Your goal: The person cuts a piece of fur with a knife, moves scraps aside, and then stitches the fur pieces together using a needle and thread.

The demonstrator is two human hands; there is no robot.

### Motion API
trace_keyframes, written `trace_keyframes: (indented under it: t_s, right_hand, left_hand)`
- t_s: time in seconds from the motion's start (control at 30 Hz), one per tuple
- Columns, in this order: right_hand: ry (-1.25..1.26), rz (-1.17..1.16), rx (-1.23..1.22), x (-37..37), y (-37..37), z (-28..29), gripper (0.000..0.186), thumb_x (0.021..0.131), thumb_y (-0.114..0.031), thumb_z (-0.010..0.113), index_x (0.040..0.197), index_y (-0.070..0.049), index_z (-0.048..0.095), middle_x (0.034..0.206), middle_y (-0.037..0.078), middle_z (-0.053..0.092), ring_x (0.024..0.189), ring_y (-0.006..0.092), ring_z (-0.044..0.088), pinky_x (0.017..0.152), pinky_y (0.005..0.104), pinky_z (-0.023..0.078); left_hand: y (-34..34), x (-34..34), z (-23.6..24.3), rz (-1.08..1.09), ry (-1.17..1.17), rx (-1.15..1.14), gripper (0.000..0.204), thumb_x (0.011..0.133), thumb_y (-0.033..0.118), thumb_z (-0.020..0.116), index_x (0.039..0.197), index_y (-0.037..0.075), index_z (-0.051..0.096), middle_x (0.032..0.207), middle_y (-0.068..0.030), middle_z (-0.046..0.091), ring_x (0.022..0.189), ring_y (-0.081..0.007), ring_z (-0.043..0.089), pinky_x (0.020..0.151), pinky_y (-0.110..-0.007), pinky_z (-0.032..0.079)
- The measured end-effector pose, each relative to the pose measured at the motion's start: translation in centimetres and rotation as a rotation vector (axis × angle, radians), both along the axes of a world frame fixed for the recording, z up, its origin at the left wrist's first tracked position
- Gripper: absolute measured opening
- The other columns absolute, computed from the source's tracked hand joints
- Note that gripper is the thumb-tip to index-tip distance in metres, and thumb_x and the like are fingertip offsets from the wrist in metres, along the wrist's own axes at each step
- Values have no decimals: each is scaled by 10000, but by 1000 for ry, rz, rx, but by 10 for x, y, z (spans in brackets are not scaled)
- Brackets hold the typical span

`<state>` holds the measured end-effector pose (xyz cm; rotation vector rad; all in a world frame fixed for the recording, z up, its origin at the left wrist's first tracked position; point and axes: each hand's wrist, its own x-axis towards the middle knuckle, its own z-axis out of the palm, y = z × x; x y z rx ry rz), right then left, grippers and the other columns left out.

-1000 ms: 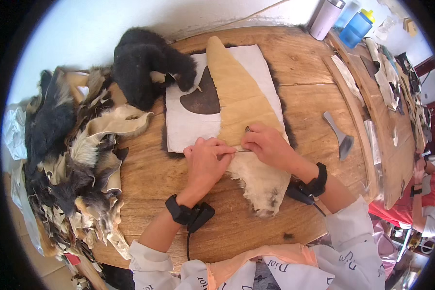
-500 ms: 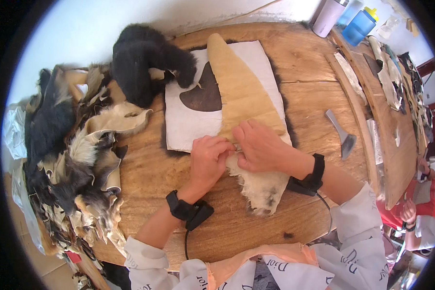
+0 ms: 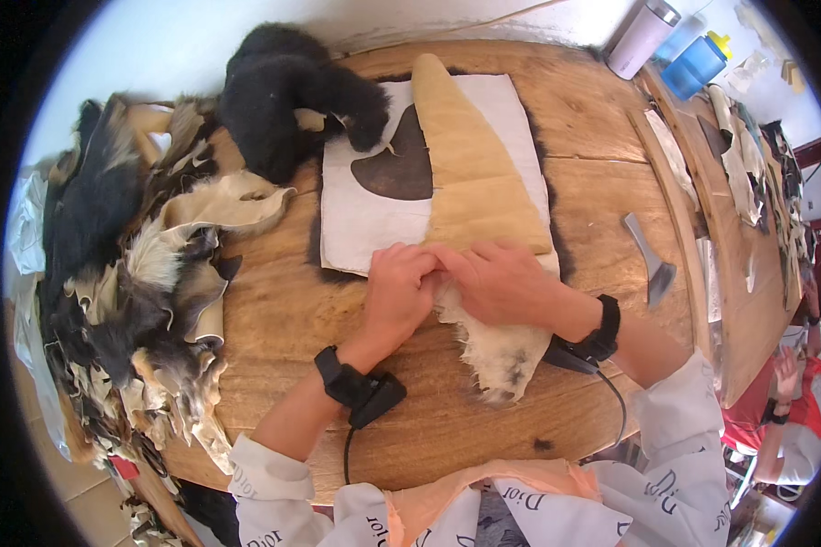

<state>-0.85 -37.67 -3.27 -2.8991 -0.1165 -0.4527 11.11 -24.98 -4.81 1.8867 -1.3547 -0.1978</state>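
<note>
My left hand point(image 3: 398, 290) and my right hand point(image 3: 502, 281) meet at the near edge of a long tan hide piece point(image 3: 474, 173). Both sets of fingers are closed, pinching the hide's edge; the exact pinch point is hidden. Below my right hand hangs a pale, shaggy fur piece point(image 3: 493, 351) with a ragged edge; whether it joins the tan hide I cannot tell. The tan hide lies on a white-backed panel point(image 3: 374, 237) with a black fur border. Left of the hide, a dark curved patch point(image 3: 397, 169) shows on the panel.
A black fur bundle point(image 3: 278, 109) rests against the panel's far left corner. Mixed fur and hide scraps point(image 3: 146, 301) are heaped at left. A metal blade tool point(image 3: 652, 264) lies at right, near wooden boards point(image 3: 739, 301). Bottles point(image 3: 696, 66) stand far right; another person point(image 3: 798, 401) is beyond.
My hands have drawn closer together at the hide's edge. The view has shifted slightly. At far right, the other person's hand has lifted.
</note>
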Motion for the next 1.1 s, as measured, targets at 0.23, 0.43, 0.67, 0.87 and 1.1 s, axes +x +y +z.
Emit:
trace_keyframes:
  t_s: [0.23, 0.43, 0.67, 0.87, 1.1]
  right_hand:
    - [-239, 207, -136, 0, -6, 1, 138, 701, -127, 547, 832, -82, 547, 808, 21, 502, 775, 167, 507, 634, 286, 407]
    - [-195, 302, 75, 0, -4, 14, 137, 681, -96, 559, 815, -75, 545, 808, 33, 489, 796, 205, 501, 664, 312, 420]
    - [-175, 25, 220, -13, -4, 6, 162, 666, -70, 578, 826, -65, 550, 780, 48, 466, 765, 223, 486, 670, 326, 430]
    - [-126, 167, 137, 2, -1, -1, 133, 667, -68, 572, 795, -75, 538, 776, 46, 462, 740, 224, 470, 653, 321, 424]
    - [-208, 113, 484, -18, -1, 19, 146, 705, 40, 544, 819, -51, 540, 760, 66, 488, 710, 224, 518, 605, 310, 426]
  left_hand:
    - [1, 2, -11, -3, -11, -14, 69, 680, 31, 606, 738, 68, 609, 736, -40, 586, 756, -248, 541, 690, -359, 370]
    - [-1, 0, -13, 34, 9, -40, 67, 677, 37, 614, 728, 80, 613, 725, -29, 573, 757, -239, 534, 684, -353, 362]
    - [-1, 0, -3, -19, 35, 0, 102, 651, 22, 621, 747, 57, 615, 760, -56, 598, 753, -261, 551, 676, -352, 391]
    - [0, 1, -11, 6, -2, 7, 86, 668, 15, 590, 750, 37, 584, 738, -64, 573, 757, -273, 540, 677, -358, 377]
    - [1, 2, -12, -1, 29, -9, 90, 677, 49, 627, 746, 106, 619, 723, -13, 548, 748, -218, 523, 689, -338, 345]
